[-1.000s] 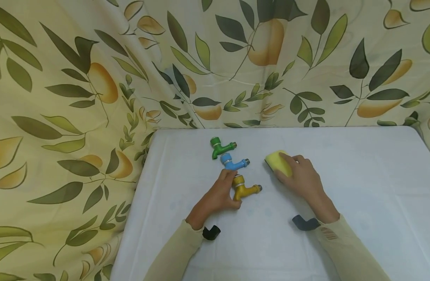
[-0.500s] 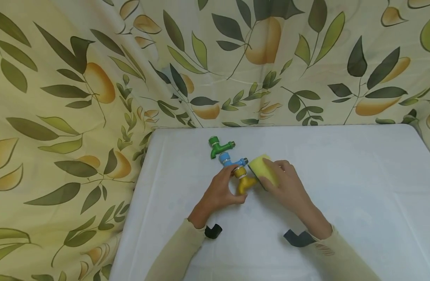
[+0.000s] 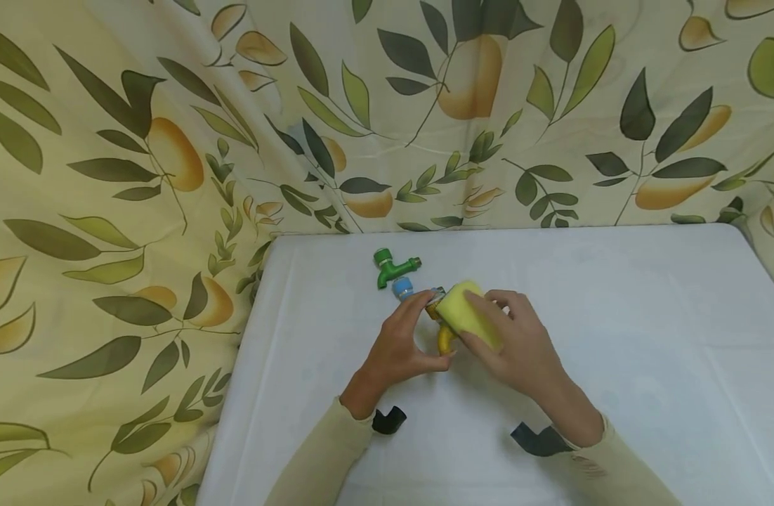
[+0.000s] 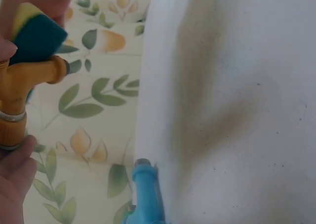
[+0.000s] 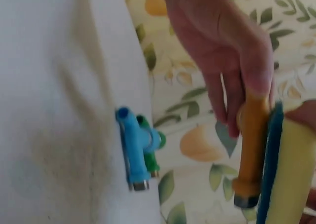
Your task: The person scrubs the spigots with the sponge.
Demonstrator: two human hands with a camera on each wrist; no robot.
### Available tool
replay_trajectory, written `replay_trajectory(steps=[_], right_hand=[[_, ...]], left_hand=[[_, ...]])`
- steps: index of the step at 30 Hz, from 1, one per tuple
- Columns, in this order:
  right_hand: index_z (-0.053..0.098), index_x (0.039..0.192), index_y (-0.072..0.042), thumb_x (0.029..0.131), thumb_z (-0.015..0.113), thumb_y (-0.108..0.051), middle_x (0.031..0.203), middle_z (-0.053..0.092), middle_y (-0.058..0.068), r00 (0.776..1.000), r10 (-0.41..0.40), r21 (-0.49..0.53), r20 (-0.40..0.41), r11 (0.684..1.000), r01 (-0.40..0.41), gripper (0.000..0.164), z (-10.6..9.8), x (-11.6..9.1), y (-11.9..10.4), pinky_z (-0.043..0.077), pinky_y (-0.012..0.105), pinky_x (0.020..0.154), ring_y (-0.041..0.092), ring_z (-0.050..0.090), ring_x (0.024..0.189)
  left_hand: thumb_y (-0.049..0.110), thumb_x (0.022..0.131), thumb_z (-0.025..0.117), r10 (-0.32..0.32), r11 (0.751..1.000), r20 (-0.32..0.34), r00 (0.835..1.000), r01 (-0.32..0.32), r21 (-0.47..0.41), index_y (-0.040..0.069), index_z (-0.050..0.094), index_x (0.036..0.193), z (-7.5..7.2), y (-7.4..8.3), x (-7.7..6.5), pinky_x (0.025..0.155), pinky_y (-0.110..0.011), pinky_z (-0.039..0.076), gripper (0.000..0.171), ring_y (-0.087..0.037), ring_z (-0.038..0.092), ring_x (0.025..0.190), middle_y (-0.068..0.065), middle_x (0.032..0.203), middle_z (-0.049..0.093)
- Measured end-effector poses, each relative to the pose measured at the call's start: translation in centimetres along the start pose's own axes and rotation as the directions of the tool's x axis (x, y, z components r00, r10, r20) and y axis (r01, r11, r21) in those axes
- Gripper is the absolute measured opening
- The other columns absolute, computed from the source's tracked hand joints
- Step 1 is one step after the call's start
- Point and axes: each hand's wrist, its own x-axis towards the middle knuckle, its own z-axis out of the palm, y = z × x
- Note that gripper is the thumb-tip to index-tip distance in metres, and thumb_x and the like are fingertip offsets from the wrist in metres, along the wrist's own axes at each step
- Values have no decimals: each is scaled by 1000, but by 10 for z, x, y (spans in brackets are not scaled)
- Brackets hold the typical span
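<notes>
My left hand (image 3: pixel 396 344) holds a yellow water tap (image 3: pixel 446 339) between thumb and fingers, one at each end of it. In the right wrist view the tap hangs above the table, its threaded end pointing down the picture. A sponge (image 3: pixel 472 313), yellow with a dark green scouring side (image 4: pixel 42 39), is gripped in my right hand (image 3: pixel 520 344). Its scouring side lies along the tap's body and hides part of it in the head view. Just behind my left fingers lies a blue tap (image 3: pixel 402 287), partly covered by them. Beyond it is a green tap (image 3: pixel 396 269).
All this is on a table with a white cover (image 3: pixel 646 337). A leaf-and-fruit patterned curtain (image 3: pixel 551 140) hangs along the table's far and left edges. A dark bent piece (image 3: pixel 390 420) sits at the left cuff, and a similar one (image 3: pixel 539 440) at the right.
My left hand has lifted the yellow tap and turned it. The right hand has brought the sponge leftward onto the tap. The blue and green taps stay put.
</notes>
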Motion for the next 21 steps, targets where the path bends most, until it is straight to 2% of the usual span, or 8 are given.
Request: replay_trajectory(steps=[3, 8, 10, 13, 15, 18, 21], right_hand=[[65, 135, -11, 81, 82, -28, 118, 58, 19, 999, -11, -15, -44, 1000, 11, 60, -2, 3, 2, 49, 40, 67, 30, 53, 100], [66, 135, -14, 92, 71, -49, 118, 60, 14, 994, -108, 54, -1, 993, 108, 56, -5, 0, -3, 51, 39, 69, 25, 53, 102], [65, 136, -14, 94, 69, -52, 117, 61, 13, 994, -112, 61, 1, 992, 112, 57, -5, 0, -5, 51, 40, 70, 24, 54, 103], [65, 137, -14, 89, 76, -44, 115, 61, 12, 996, -92, 40, 6, 995, 92, 57, -4, 1, -9, 50, 38, 70, 23, 53, 102], [66, 136, -14, 87, 77, -35, 115, 61, 12, 989, -141, 37, 35, 990, 139, 54, -5, 1, -12, 50, 39, 72, 24, 52, 101], [70, 131, -17, 85, 72, -31, 115, 63, 13, 973, -222, 26, 61, 975, 221, 49, -8, 3, -13, 48, 43, 76, 28, 53, 98], [70, 131, -16, 83, 72, -28, 115, 62, 15, 979, -202, 10, 38, 979, 201, 49, -12, 6, -11, 45, 43, 76, 29, 52, 96]], left_hand=[[31, 68, 91, 23, 999, -12, 1000, -23, -26, 1, 45, 146, -1, 2, 2, 107, -28, 50, 95, -20, 59, 127, -13, 143, 55], [29, 68, 92, 54, 998, -27, 998, -55, -39, -1, 43, 147, -2, 4, 5, 109, -30, 49, 98, -23, 58, 130, -15, 144, 54], [28, 69, 92, 61, 998, -29, 998, -62, -30, -2, 42, 147, -2, 4, 5, 112, -29, 47, 98, -24, 56, 134, -16, 145, 54], [29, 69, 92, 52, 998, -17, 998, -53, -25, -2, 43, 146, -3, 5, 6, 113, -28, 45, 96, -23, 55, 134, -15, 144, 53], [29, 69, 92, 47, 999, -5, 999, -47, -15, -2, 43, 146, -3, 6, 6, 113, -27, 45, 96, -23, 55, 133, -15, 143, 54], [30, 69, 92, 56, 998, 4, 998, -56, -2, -3, 44, 145, -4, 7, 5, 112, -28, 46, 96, -23, 57, 132, -16, 142, 55], [31, 67, 94, 66, 998, -9, 998, -67, -17, -4, 47, 143, -6, 7, 5, 110, -28, 48, 96, -24, 59, 130, -17, 140, 57]])
